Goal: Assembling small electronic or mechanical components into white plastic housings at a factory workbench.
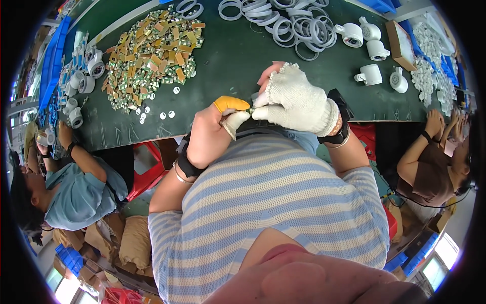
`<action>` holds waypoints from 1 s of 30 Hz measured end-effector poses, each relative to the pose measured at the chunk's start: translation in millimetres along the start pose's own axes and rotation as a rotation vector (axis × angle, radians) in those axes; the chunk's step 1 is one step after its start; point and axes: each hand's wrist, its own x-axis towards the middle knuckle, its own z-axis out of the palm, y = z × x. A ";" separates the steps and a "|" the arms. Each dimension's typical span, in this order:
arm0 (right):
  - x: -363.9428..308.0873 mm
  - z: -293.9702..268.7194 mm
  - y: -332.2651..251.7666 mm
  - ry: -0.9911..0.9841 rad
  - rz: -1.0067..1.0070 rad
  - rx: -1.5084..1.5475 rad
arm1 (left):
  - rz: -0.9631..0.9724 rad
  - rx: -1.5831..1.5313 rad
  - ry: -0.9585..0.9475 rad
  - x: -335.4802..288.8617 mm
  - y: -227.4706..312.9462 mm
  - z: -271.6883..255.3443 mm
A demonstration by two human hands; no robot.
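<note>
My left hand (210, 133) has a yellow cover on one finger and a white one on the thumb. Its fingertips pinch a small green piece, seemingly a circuit board (251, 110), mostly hidden by fingers. From the other side my right hand (298, 105), in a white knit glove with bare fingertips, closes on the same piece. Both hands meet just over the near edge of the dark green table (217, 76). Left of them lies a heap of small circuit boards (152, 55) with orange-brown strips. Several small white discs (163, 115) are scattered at its near side.
Grey rings (304, 30) are piled at the back. White round housings (370, 74) stand to the right, beside a cardboard box (400, 44) and clear plastic parts (428, 83). More white housings (86, 83) stand at left. Co-workers sit on both sides, one in a teal shirt (83, 192).
</note>
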 end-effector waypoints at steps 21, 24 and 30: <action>-27.5 -7.0 -9.1 0.282 0.127 0.299 | -0.135 0.589 0.795 -11.6 20.7 -222.5; -25.5 -5.0 -4.4 0.323 0.096 0.326 | -0.194 0.646 0.802 -33.8 -71.3 -369.6; -78.9 -45.7 25.1 0.635 0.466 -0.232 | -0.107 0.830 0.663 17.9 -71.6 -279.3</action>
